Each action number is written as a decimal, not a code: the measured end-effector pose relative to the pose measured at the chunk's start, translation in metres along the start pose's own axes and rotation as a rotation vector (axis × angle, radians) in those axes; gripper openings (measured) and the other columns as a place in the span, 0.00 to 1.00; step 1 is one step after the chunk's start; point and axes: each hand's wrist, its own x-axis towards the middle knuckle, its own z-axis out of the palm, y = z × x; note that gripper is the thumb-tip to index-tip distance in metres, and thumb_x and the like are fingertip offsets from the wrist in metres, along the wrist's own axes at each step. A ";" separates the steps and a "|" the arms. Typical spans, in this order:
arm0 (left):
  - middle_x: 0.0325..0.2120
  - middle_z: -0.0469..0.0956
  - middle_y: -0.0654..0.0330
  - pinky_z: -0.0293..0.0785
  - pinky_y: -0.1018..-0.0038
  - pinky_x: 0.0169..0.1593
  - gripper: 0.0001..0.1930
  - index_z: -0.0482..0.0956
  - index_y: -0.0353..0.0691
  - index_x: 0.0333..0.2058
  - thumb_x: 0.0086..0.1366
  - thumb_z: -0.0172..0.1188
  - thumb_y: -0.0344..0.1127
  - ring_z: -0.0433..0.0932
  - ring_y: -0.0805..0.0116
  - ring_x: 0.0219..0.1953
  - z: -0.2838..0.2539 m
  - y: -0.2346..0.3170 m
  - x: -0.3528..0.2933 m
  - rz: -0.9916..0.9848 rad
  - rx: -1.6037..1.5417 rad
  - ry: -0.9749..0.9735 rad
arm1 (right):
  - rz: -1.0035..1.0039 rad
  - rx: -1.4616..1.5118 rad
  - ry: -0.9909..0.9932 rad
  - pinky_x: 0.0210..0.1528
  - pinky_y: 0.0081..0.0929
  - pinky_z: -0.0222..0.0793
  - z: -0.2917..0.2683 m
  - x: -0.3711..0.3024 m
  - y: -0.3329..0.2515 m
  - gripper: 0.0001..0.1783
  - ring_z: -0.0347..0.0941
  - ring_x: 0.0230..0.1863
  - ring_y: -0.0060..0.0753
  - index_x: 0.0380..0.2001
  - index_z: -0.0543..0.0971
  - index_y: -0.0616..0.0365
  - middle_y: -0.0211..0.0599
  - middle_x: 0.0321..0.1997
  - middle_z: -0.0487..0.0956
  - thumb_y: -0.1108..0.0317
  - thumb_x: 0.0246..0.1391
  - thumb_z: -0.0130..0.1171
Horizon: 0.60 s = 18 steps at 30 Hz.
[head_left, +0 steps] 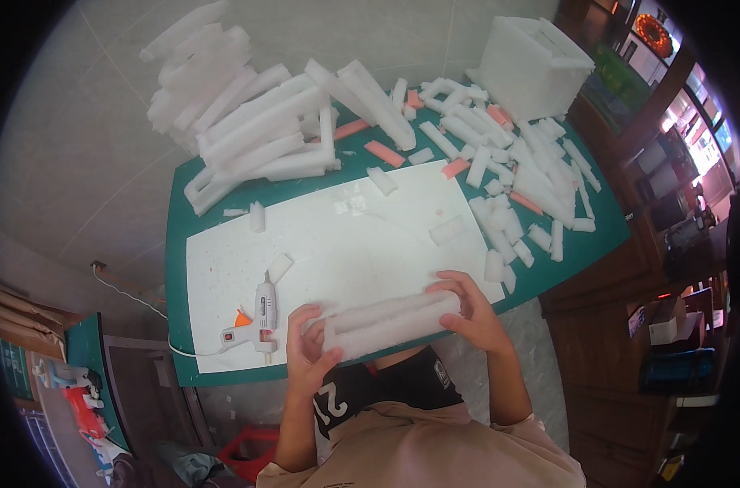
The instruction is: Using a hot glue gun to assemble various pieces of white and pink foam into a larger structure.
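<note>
Both my hands hold a long white foam strip piece (386,321) level above the near edge of the white sheet (337,252). My left hand (306,354) grips its left end, where a short foam bit juts down. My right hand (465,305) wraps over its right end. A white glue gun (260,313) with an orange trigger lies on the sheet just left of my left hand, its cord trailing off the table to the left.
The green table (173,268) carries a big pile of long foam strips (256,122) at the back left, several short white and pink foam pieces (508,171) at the right, and a white foam box (533,65) at the back right. Wooden cabinets stand on the right.
</note>
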 end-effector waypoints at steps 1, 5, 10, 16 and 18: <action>0.59 0.57 0.55 0.65 0.62 0.65 0.36 0.63 0.36 0.59 0.52 0.70 0.24 0.69 0.56 0.60 0.000 0.000 0.000 0.002 0.002 -0.001 | -0.010 0.000 -0.009 0.62 0.24 0.62 -0.001 0.000 0.002 0.38 0.64 0.62 0.28 0.65 0.60 0.62 0.39 0.58 0.71 0.80 0.52 0.65; 0.60 0.57 0.55 0.65 0.62 0.65 0.36 0.63 0.36 0.59 0.52 0.70 0.24 0.68 0.56 0.60 -0.001 0.000 0.000 0.000 0.004 -0.007 | -0.022 -0.008 -0.018 0.64 0.24 0.59 -0.001 0.001 0.002 0.36 0.62 0.63 0.28 0.63 0.63 0.63 0.39 0.58 0.70 0.80 0.52 0.65; 0.59 0.57 0.55 0.65 0.62 0.65 0.36 0.63 0.36 0.59 0.52 0.70 0.24 0.69 0.56 0.60 0.000 0.001 0.000 0.001 0.014 -0.008 | -0.029 -0.019 -0.014 0.65 0.24 0.58 -0.002 0.001 0.003 0.34 0.62 0.63 0.28 0.61 0.65 0.64 0.39 0.58 0.70 0.79 0.52 0.65; 0.59 0.57 0.55 0.65 0.62 0.64 0.36 0.63 0.36 0.59 0.52 0.70 0.23 0.69 0.56 0.60 -0.001 -0.002 0.000 0.016 0.039 -0.012 | -0.021 -0.025 -0.010 0.65 0.24 0.57 -0.003 0.000 0.003 0.33 0.62 0.62 0.28 0.61 0.66 0.64 0.38 0.58 0.71 0.79 0.51 0.65; 0.59 0.57 0.55 0.65 0.62 0.64 0.36 0.63 0.36 0.59 0.52 0.70 0.23 0.69 0.57 0.59 -0.001 0.000 -0.001 0.012 0.035 -0.009 | -0.027 -0.039 -0.013 0.65 0.25 0.56 -0.002 0.002 0.003 0.33 0.62 0.63 0.28 0.61 0.66 0.64 0.39 0.58 0.71 0.79 0.51 0.66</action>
